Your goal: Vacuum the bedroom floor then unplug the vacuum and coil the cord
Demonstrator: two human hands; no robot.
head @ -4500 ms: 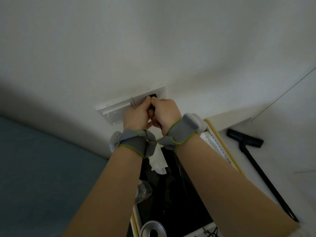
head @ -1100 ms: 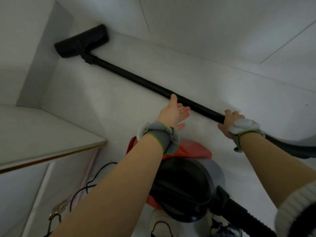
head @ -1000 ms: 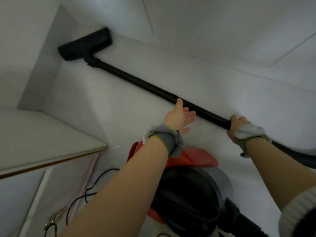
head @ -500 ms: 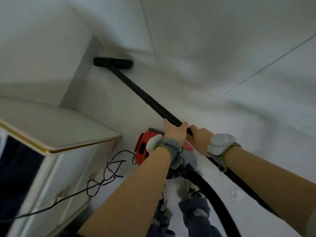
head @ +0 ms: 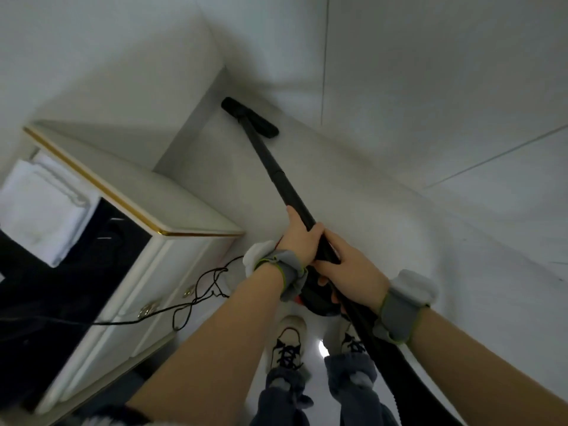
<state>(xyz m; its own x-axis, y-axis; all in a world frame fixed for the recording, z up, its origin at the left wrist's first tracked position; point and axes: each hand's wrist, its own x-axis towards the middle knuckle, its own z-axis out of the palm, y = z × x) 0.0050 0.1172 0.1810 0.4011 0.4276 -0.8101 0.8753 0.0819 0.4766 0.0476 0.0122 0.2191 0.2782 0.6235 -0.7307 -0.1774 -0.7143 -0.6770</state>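
Since half a second earlier, the floor head [head: 250, 122] had turned slantwise by the wall corner. The black wand [head: 282, 179] ran lengthwise away from the person, its head on the floor. The left hand [head: 302, 241] and right hand [head: 353, 269] were curled round it, touching. The cord [head: 199, 290] lay tangled beside the cabinet [head: 184, 216].

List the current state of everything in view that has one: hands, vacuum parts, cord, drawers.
left hand: grips the wand, upper hold.
right hand: grips the wand just below the left.
wand: slanted, held in both hands.
floor head: down on the floor by the wall corner.
cord: loose and tangled, not coiled; plug end out of view.
nightstand drawers: shut.
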